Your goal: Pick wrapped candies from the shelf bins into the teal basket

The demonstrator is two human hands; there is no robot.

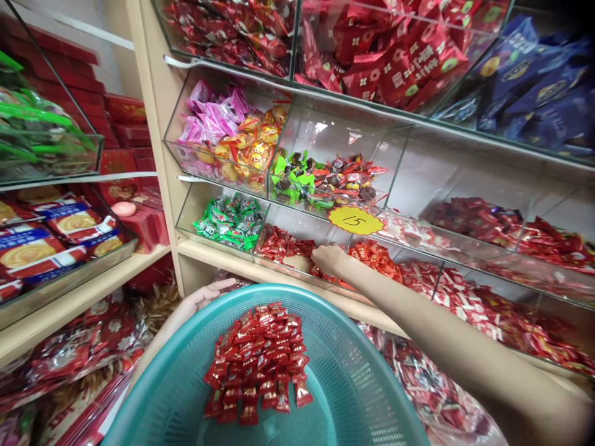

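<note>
A teal plastic basket [367, 365] fills the lower middle of the view, with a heap of red-wrapped candies [258, 359] in it. My left arm curves around the basket's left side, and my left hand [202, 298] holds it from outside near the far rim, fingers fairly straight. Beyond the rim, my right hand [329, 260] reaches into a low shelf bin of small red-wrapped candies [283, 243]. Its fingers are curled down among the candies; what they hold is hidden. Orange-red candies [374, 257] lie just right of that hand.
Glass-fronted bins hold green-wrapped candies [232, 220], pink packets [214, 118] and large red bags [400, 56]. A yellow price tag [356, 220] marked 15 hangs above my right hand. A wooden upright [155, 124] stands left; bagged goods [432, 384] lie below the shelf.
</note>
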